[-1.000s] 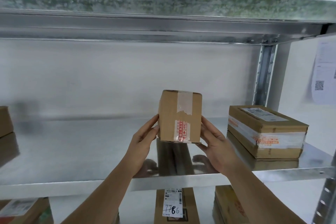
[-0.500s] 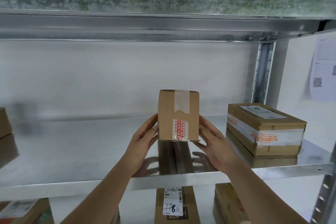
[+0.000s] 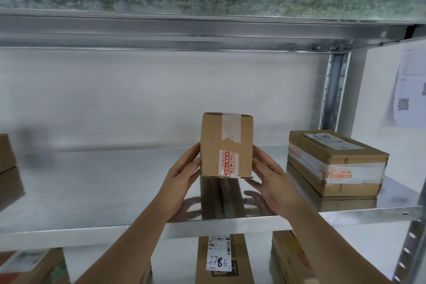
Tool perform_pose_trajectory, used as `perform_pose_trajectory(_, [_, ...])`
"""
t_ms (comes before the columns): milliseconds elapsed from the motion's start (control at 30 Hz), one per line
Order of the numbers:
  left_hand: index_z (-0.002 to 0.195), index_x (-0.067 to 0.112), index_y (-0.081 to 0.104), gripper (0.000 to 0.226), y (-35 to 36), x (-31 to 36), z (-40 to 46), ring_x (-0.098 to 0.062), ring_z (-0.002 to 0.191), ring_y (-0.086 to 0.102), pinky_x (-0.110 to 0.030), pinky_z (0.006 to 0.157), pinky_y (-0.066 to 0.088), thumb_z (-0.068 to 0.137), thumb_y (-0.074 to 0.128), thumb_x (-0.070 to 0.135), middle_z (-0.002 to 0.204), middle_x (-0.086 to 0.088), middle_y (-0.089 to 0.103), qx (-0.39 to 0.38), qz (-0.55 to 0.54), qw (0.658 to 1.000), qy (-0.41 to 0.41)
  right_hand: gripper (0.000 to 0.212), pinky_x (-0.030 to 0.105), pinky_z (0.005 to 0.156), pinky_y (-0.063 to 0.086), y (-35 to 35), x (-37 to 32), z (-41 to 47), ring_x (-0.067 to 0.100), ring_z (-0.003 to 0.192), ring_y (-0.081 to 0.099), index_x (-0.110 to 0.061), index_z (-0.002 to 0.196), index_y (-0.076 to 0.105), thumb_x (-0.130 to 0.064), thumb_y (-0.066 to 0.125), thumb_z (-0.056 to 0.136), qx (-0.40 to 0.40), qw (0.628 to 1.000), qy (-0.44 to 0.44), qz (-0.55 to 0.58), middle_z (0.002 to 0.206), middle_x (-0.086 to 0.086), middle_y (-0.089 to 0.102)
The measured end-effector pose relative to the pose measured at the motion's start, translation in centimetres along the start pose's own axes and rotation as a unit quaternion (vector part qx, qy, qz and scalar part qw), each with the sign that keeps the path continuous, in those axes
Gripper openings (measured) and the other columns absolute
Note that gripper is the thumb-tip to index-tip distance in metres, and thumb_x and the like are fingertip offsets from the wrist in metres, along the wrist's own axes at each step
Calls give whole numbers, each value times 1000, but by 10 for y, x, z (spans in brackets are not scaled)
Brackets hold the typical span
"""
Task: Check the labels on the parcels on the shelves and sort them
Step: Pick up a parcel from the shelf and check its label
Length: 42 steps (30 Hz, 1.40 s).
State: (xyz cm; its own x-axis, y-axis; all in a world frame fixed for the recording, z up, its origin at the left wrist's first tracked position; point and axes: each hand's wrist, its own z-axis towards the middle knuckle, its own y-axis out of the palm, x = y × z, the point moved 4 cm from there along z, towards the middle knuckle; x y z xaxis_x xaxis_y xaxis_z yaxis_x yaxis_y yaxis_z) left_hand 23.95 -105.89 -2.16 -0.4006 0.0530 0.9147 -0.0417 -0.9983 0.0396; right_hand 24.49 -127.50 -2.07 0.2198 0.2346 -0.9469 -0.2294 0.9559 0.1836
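Across the middle of the frame runs a shiny galvanised metal shelf point(image 3: 92, 191), with another shelf level overhead and a white wall behind. At centre right, a flat cardboard parcel point(image 3: 336, 163) with a white label on top lies on the shelf, near the shelf's upright post. At the centre stands a small upright cardboard parcel point(image 3: 227, 145), its long axis vertical, its bottom resting on or just above the shelf. Clear tape and red-printed tape run down the facing side; no shipping label shows on that face. The left hand point(image 3: 182, 175) presses its left side and the right hand point(image 3: 274, 180) its right side, fingers fairly straight, clasping it between them; both are equally near. Below, at bottom centre, another parcel bears a handwritten label point(image 3: 219, 252). More boxes sit at the lower left, the lower right and the far left edge.
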Motion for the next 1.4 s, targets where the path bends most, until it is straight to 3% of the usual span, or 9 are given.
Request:
perform_pose_trajectory(233, [133, 32, 61, 32, -5, -5, 1, -14, 125, 63, -35, 106, 50, 107, 46, 20, 133, 9, 67, 18, -15, 1000, -16, 33, 52, 112, 40, -2, 3, 3, 18, 126, 61, -35, 128, 64, -19, 43, 107, 11, 1000, 3, 13, 124, -3, 72])
perform_pose_trajectory(367, [125, 20, 65, 34, -7, -7, 2, -19, 125, 63, -44, 113, 46, 98, 52, 36, 130, 5, 69, 34, -47, 998, -37, 23, 44, 81, 53, -4, 6, 5, 30, 120, 64, -37, 121, 68, -28, 53, 105, 28, 998, 32, 44, 120, 5, 72])
perform_pose_trajectory(533, [126, 11, 64, 58, -4, -4, 0, -21, 123, 65, -45, 114, 45, 88, 51, 54, 129, 3, 70, 27, -63, 995, -69, 25, 44, 82, 60, -3, 4, 7, 30, 107, 72, -33, 127, 60, -27, 50, 105, 25, 998, 16, 64, 115, 7, 73])
perform_pose_trajectory(667, [107, 6, 63, 64, -2, -3, -1, -29, 116, 68, -47, 108, 49, 82, 47, 63, 117, -9, 72, 43, -94, 990, -100, 23, 41, 76, 57, -3, 6, 10, 31, 103, 70, -27, 123, 63, -25, 47, 107, 30, 997, 22, 64, 114, 10, 73])
perform_pose_trajectory(833, [145, 27, 45, 72, -1, -1, -1, -38, 117, 65, -60, 111, 42, 92, 31, 74, 119, -14, 72, 44, -156, 971, -175, 21, 28, 63, 54, 2, -17, 13, 21, 91, 68, -20, 115, 68, -18, 49, 106, 50, 998, 2, -26, 111, 9, 71])
perform_pose_trajectory(933, [134, 29, 58, 69, 8, 1, -1, -33, 120, 65, -53, 111, 44, 98, 19, 72, 113, -10, 76, -16, -126, 968, -218, 18, 22, 62, 54, 12, -45, 18, 17, 90, 70, -26, 113, 71, -26, 57, 103, 31, 991, -4, -130, 113, 3, 70])
perform_pose_trajectory(1067, [123, 24, 67, 49, 14, 11, 1, -30, 99, 74, -45, 82, 61, 107, 31, 52, 109, -12, 77, -27, -83, 967, -240, 15, 16, 52, 49, 21, -64, 21, 14, 84, 69, -29, 112, 69, -30, 58, 102, 17, 971, 7, -240, 112, -1, 68])
perform_pose_trajectory(1267, [117, 13, 65, 43, -2, 9, 14, -30, 103, 59, -39, 93, 49, 104, 33, 40, 111, -14, 63, 20, 75, 961, -265, 20, 21, 75, 51, 23, -65, 23, 15, 101, 66, -27, 116, 70, -30, 66, 97, -9, 946, 17, -322, 123, -5, 63])
perform_pose_trajectory(1400, [98, 10, 63, 46, -11, 8, 23, -27, 89, 55, -37, 89, 47, 100, 39, 49, 93, -10, 61, 35, 114, 946, -301, 45, 20, 71, 54, 23, -70, 26, 12, 95, 65, -26, 135, 57, -30, 73, 93, -30, 940, 35, -338, 130, -2, 59])
